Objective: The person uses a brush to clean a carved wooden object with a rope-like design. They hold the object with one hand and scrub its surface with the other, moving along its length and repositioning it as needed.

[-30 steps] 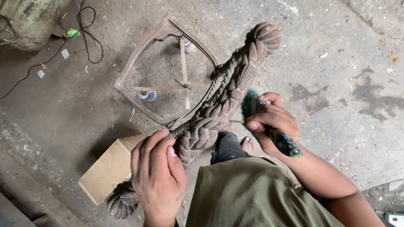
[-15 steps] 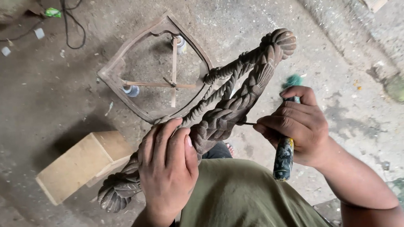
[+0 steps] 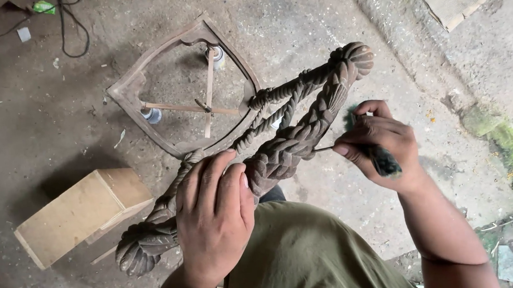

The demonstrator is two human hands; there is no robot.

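Item one: carving (image 3: 295, 138). I am seeing brown wood, cut as twisted rope strands and overlapping leaves, ending in a ribbed knob at each end. It is slanting from lower left to upper right, held up over the floor (image 3: 331, 10) and in front of my olive shirt (image 3: 302, 262).

Item two: left hand (image 3: 213, 217). It is curling around the middle of the carving, fingers wrapping over the top and closing on the wood, thumb side toward the shirt.

Item three: right hand (image 3: 378, 143). It is closing into a narrow pinch on a tool (image 3: 384, 159) with a dark green, grimy handle. A thin shaft is reaching from the fingertips to the leafy side of the carving; I cannot tell whether the tip is touching.

Item four: frame (image 3: 136, 89). Curved brown wood, roughly square with rounded corners, is lying flat on the floor beyond the carving, with thin pale slats crossing inside it.

Item five: block (image 3: 73, 216). Pale, smooth, box-shaped wood is sitting on the floor at the left, just beside the carving's lower knob.

Item six: floor. Grey concrete, rough and dusty, is showing green moss patches at the right edge. A black cable (image 3: 67, 28) is trailing at the top left.
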